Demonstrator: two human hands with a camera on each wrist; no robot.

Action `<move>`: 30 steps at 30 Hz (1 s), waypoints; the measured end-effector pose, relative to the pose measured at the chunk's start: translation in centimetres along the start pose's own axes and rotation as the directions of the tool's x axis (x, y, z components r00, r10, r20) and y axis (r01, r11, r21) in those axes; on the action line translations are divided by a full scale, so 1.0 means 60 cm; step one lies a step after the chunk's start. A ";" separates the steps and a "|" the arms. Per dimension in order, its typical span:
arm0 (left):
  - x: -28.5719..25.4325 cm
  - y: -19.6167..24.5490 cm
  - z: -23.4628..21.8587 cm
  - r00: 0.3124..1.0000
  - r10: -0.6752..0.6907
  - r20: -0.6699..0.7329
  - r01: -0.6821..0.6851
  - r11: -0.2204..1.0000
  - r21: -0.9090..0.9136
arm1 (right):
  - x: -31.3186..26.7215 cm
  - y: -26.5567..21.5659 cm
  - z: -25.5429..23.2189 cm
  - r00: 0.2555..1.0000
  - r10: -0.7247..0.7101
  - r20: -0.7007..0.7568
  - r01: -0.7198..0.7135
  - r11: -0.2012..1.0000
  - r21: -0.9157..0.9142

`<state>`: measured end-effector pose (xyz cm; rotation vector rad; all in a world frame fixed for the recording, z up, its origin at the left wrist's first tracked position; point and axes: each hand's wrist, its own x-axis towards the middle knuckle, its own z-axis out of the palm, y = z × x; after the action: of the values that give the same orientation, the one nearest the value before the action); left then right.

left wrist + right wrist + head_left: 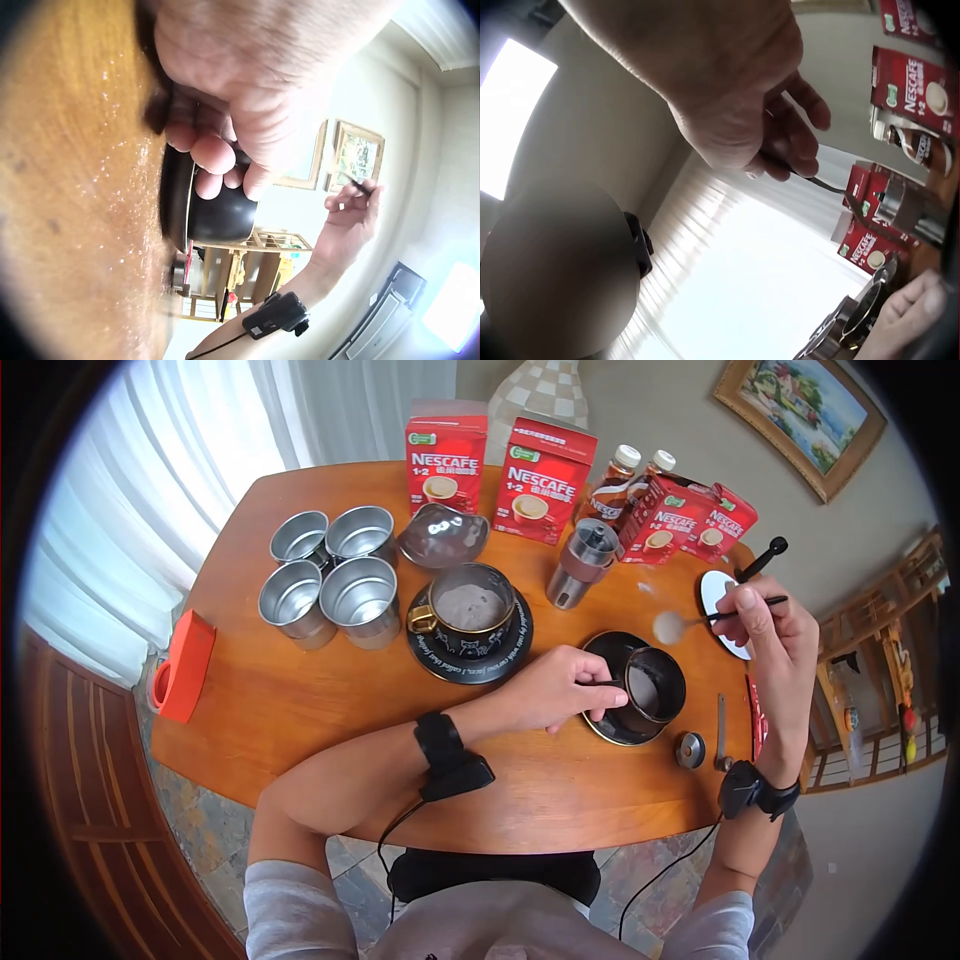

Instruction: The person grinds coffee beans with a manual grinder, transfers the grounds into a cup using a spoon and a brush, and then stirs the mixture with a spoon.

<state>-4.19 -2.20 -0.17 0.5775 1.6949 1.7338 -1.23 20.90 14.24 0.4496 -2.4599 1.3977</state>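
A black cup (pixel 678 690) with a gold rim stands over a black saucer (pixel 610 732) at the right front of the table. My left hand (pixel 555 685) pinches its handle from the left. In the left wrist view, thumb and fingers close round that handle beside the cup's dark glossy side (pixel 225 219). Raised to the right of the cup, my right hand (pixel 780 628) holds a spoon (pixel 668 627) by its black handle. The spoon's bowl hangs above and behind the cup's rim. A larger black cup (pixel 470 637) holding greyish powder sits on a lettered saucer (pixel 440 665) to the left.
Several metal cups (pixel 360 600) stand at the left, near an orange-red holder (pixel 188 665). Behind are a clear lid (pixel 445 535), a coffee grinder (pixel 580 565), Nescafe boxes (pixel 540 480) and bottles (pixel 610 485). A white plate (pixel 712 590), grinder crank (pixel 721 730) and small metal part (pixel 689 750) lie right.
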 end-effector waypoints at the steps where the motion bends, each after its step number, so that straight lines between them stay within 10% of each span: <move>1: -0.001 0.003 0.000 1.000 -0.013 -0.005 0.013 1.000 0.009 | -0.002 0.010 -0.013 0.997 0.068 0.019 -0.069 0.998 0.010; 8: -0.002 0.012 0.004 0.997 -0.065 -0.033 0.067 0.997 0.034 | 0.010 0.104 0.000 0.923 0.208 0.324 -0.134 0.963 -0.235; 18: -0.003 0.027 0.008 0.985 -0.158 -0.063 0.160 0.987 0.019 | -0.023 0.160 0.022 0.966 0.163 0.202 -0.163 0.986 -0.016; 22: -0.004 0.021 0.009 0.985 -0.156 -0.074 0.158 0.987 0.019 | -0.037 0.140 0.036 0.999 -0.028 -0.038 0.032 0.994 0.108; 30: -0.004 0.017 0.007 0.989 -0.122 -0.080 0.124 0.992 0.029 | -0.037 0.135 0.044 0.987 -0.147 0.067 0.151 0.987 -0.061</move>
<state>-3.87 -2.03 0.92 0.4158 1.7787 1.6620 -2.64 22.85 5.79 0.6576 -2.4556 1.2570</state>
